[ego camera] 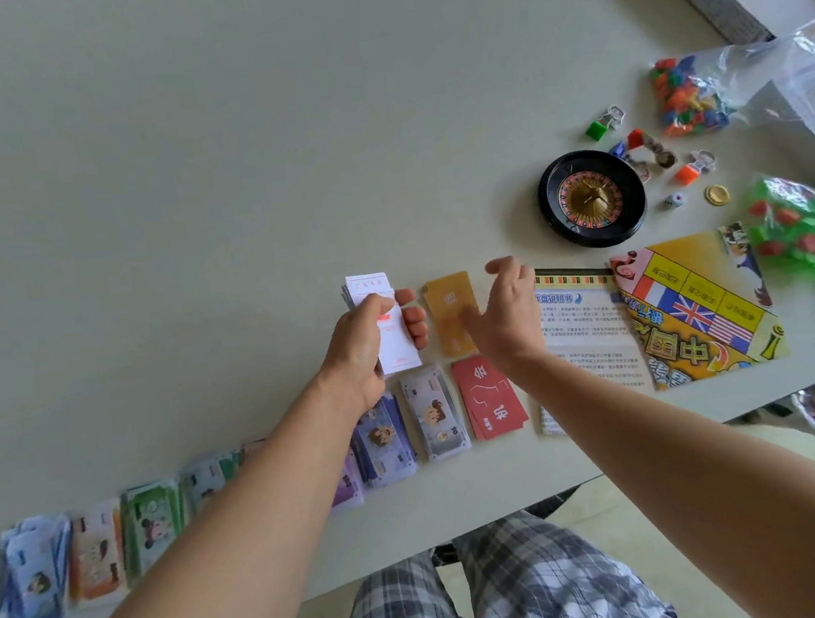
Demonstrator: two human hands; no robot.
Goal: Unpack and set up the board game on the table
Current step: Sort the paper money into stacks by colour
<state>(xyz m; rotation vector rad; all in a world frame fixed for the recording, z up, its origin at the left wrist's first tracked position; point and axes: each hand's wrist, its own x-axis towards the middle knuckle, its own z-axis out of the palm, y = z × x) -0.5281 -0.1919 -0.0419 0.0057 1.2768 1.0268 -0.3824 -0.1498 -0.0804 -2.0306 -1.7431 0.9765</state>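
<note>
From the head camera, the left hand [364, 353] pinches a white card stack [379, 312] over the table [171, 184] beside the orange cards [447, 303], the right hand [504, 314] spread and empty above them; a slack pinch could spill cards across the sorted piles.

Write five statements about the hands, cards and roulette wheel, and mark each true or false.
1. The left hand holds a stack of white cards. True.
2. The right hand grips the orange cards. False: it is open above them, holding nothing.
3. The roulette wheel sits on the folded board. False: it sits on the table.
4. The red cards lie nearer the person than the orange cards. True.
5. The die lies left of the wheel. False: it lies to its right.
</note>
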